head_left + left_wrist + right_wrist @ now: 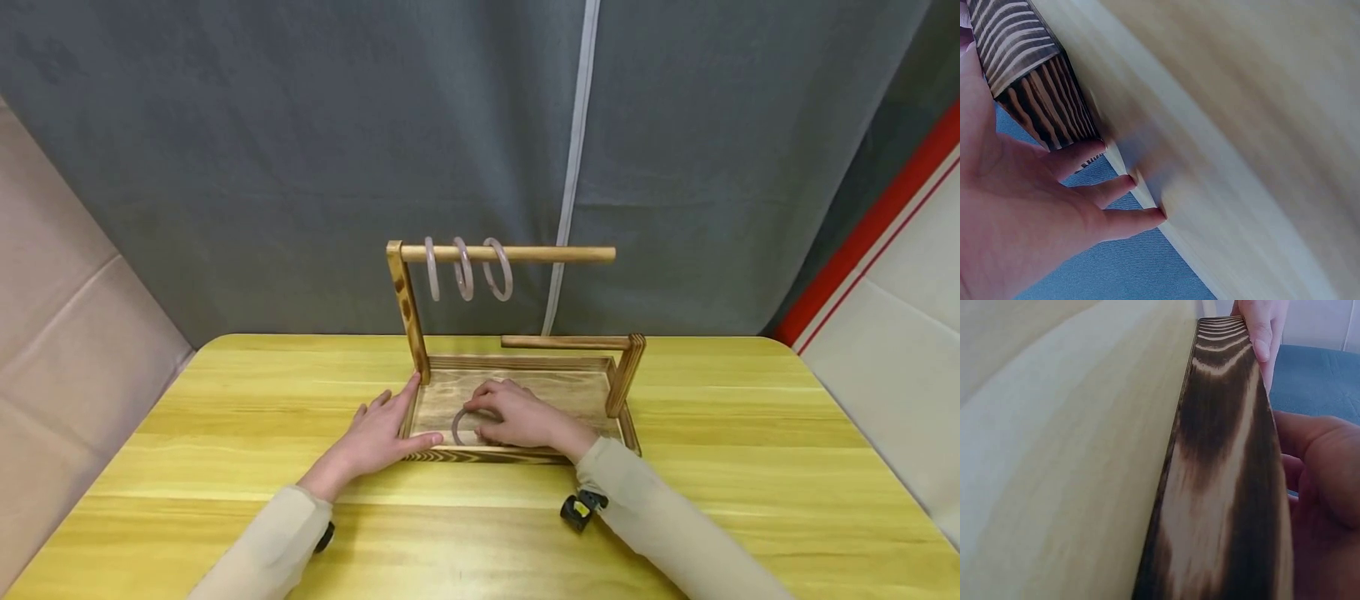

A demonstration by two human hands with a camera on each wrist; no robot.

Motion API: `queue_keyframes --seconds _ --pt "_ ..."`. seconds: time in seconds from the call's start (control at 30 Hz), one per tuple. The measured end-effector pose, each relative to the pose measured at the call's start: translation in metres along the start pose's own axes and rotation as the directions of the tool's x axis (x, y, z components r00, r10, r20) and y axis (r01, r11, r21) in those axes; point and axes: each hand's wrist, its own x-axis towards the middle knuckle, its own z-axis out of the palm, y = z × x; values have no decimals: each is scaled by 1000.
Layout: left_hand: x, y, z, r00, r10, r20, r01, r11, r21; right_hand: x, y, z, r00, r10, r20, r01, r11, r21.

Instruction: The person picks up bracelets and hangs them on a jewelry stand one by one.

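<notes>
A wooden stand has a shallow tray (450, 387) as its base. My right hand (517, 417) reaches into it with curled fingers gripping the right side of a pale translucent bangle (455, 429), whose left arc shows. In the right wrist view, the tray's front wall (1222, 456) hides the bangle and part of the right hand (1325, 469). My left hand (378, 433) rests spread at the tray's front left corner, thumb along the front rim. The left wrist view shows that hand's (1029, 206) straight fingers beside the striped wooden corner (1029, 75).
Three similar bangles (463, 271) hang on the tall upper bar (558, 254), held by the left post (407, 312). A lower bar (566, 342) extends leftward from the short right post (626, 375). The stand sits on a yellow wood-grain table (262, 400), before a grey curtain (337, 167).
</notes>
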Motion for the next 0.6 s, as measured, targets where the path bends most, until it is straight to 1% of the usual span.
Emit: queue_keyframes --seconds 0.1,0.33,0.6 --pt "0 0 0 1000 1 2 -1 1000 0 1 0 1 1000 8 -2 -8 1000 4" --pt "1 -1 1 1000 5 0 -5 1000 0 9 -1 4 998 54 15 -53 999 -3" --pt "1 0 1 1000 5 -6 -5 1000 7 11 -3 8 995 92 -42 -90 995 44"
